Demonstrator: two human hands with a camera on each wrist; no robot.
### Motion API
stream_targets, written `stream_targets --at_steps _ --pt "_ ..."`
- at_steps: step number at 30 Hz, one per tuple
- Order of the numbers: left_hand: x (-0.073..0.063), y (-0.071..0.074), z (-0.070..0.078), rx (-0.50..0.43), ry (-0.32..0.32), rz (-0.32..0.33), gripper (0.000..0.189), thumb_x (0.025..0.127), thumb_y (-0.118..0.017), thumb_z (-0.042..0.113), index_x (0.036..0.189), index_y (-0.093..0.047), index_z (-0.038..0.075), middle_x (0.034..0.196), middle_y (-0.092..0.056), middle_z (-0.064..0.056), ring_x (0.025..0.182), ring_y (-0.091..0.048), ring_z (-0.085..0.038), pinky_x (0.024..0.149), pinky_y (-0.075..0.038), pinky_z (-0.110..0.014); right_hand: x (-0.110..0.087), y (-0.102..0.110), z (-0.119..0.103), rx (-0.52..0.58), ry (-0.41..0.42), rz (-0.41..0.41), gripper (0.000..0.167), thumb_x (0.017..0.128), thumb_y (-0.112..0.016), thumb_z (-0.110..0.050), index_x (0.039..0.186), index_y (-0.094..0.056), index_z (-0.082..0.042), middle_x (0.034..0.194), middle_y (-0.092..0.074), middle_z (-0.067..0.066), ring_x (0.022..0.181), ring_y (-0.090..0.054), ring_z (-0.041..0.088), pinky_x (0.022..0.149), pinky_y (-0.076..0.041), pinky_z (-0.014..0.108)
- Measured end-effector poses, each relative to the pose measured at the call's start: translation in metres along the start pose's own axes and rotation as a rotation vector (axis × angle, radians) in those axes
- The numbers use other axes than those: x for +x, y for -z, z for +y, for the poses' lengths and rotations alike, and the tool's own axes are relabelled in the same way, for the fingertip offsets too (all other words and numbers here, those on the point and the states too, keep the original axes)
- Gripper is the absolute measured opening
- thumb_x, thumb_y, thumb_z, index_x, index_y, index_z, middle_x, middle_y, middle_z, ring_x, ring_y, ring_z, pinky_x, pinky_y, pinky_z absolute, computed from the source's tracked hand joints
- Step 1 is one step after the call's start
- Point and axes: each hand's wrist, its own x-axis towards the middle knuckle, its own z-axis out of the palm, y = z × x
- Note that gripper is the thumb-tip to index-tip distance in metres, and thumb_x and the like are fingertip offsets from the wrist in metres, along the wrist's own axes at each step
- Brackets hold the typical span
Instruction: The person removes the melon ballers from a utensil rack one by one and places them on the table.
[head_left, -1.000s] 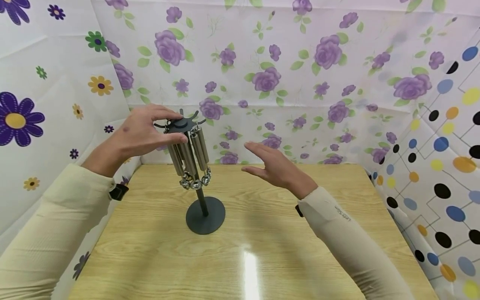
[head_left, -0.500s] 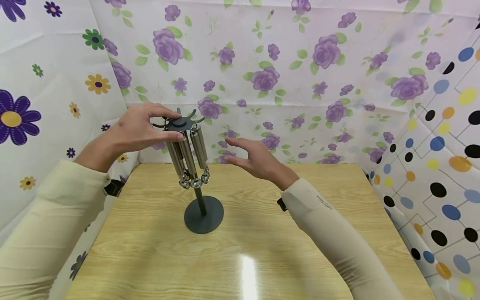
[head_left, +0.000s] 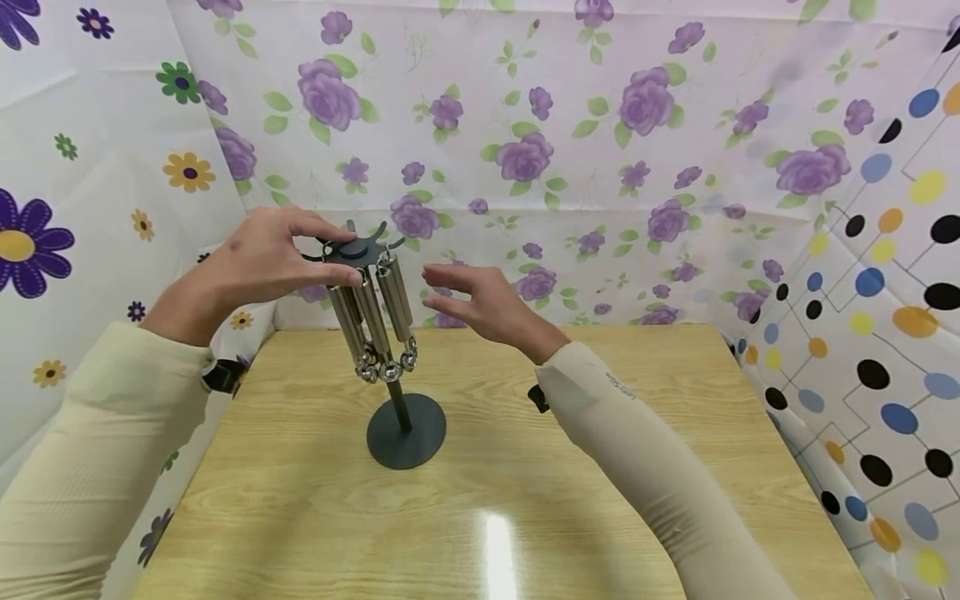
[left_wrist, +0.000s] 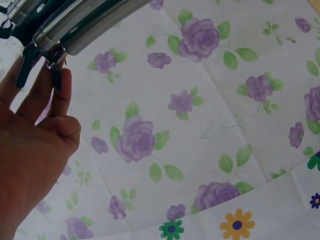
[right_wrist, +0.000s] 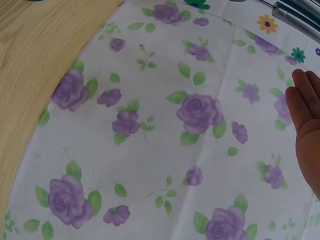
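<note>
A dark metal stand (head_left: 406, 429) with a round base stands upright on the wooden table, left of centre in the head view. Curved hooks spread from its top plate. Several steel tube-shaped pieces (head_left: 372, 310) with shiny rounded lower ends hang from the hooks; their exact kind is unclear. My left hand (head_left: 258, 254) grips the stand's top, thumb in front and fingers over the plate. The left wrist view shows its fingers (left_wrist: 60, 95) by the dark hooks. My right hand (head_left: 491, 304) hovers right of the hanging pieces, apart from them, fingers extended and holding nothing.
The light wooden table (head_left: 570, 500) carries the stand and meets a purple-flowered cloth (head_left: 570, 167) at the back. A flower-print cloth (head_left: 112, 208) borders the left side, a dotted cloth (head_left: 885, 350) the right. Both wrists wear black straps.
My right hand has moved left towards the hanging steel pieces. The left hand stays at the top of the stand, and the stand keeps its place.
</note>
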Motion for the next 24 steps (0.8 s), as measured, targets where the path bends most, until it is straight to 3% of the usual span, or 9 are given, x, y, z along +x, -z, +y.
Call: stream_targets --at_steps 5,9,13,17,24 --pt "0.0 -0.001 0.005 0.0 0.044 0.015 0.066 0.079 -0.082 0.051 0.127 -0.07 0.007 0.131 -0.061 -0.02 0.112 -0.059 -0.036 0.083 -0.047 -0.053 0.011 -0.006 -0.002 0.086 -0.024 0.018 0.047 0.1 -0.064 -0.017 0.144 -0.053 -0.004 0.141 -0.058 0.011 0.126 -0.058 0.02 0.101 -0.045 0.028" --pt "0.0 0.0 0.006 -0.002 0.042 0.014 0.065 0.078 -0.083 0.051 0.125 -0.071 0.008 0.127 -0.064 -0.02 0.104 -0.062 -0.034 0.078 -0.05 -0.048 0.02 -0.011 -0.005 0.156 -0.052 0.018 0.046 0.1 -0.064 -0.015 0.144 -0.054 -0.004 0.139 -0.059 0.012 0.124 -0.059 0.019 0.098 -0.047 0.026" --pt "0.002 0.004 0.003 0.006 0.009 -0.002 0.051 0.083 -0.083 0.041 0.122 -0.074 0.009 0.124 -0.067 -0.018 0.108 -0.061 -0.031 0.073 -0.049 -0.038 0.026 -0.016 -0.005 0.199 -0.048 0.008 0.044 0.1 -0.063 -0.011 0.142 -0.054 -0.002 0.135 -0.061 0.013 0.122 -0.061 0.019 0.096 -0.048 0.025" --pt "0.005 0.007 0.001 0.043 -0.037 -0.012 0.038 0.088 -0.079 0.034 0.118 -0.076 0.01 0.122 -0.068 -0.017 0.107 -0.062 -0.03 0.074 -0.047 -0.039 0.029 -0.019 -0.005 0.226 -0.022 -0.002 0.041 0.099 -0.063 -0.008 0.139 -0.058 0.0 0.129 -0.065 0.013 0.116 -0.064 0.017 0.093 -0.05 0.025" --pt "0.007 0.006 -0.003 0.077 -0.149 0.039 0.027 0.089 -0.079 0.023 0.109 -0.079 0.006 0.115 -0.065 -0.009 0.09 -0.056 -0.024 0.069 -0.043 -0.034 0.029 -0.024 -0.006 0.253 0.006 -0.022 0.038 0.098 -0.063 -0.005 0.136 -0.06 0.0 0.125 -0.068 0.013 0.111 -0.066 0.015 0.092 -0.051 0.026"
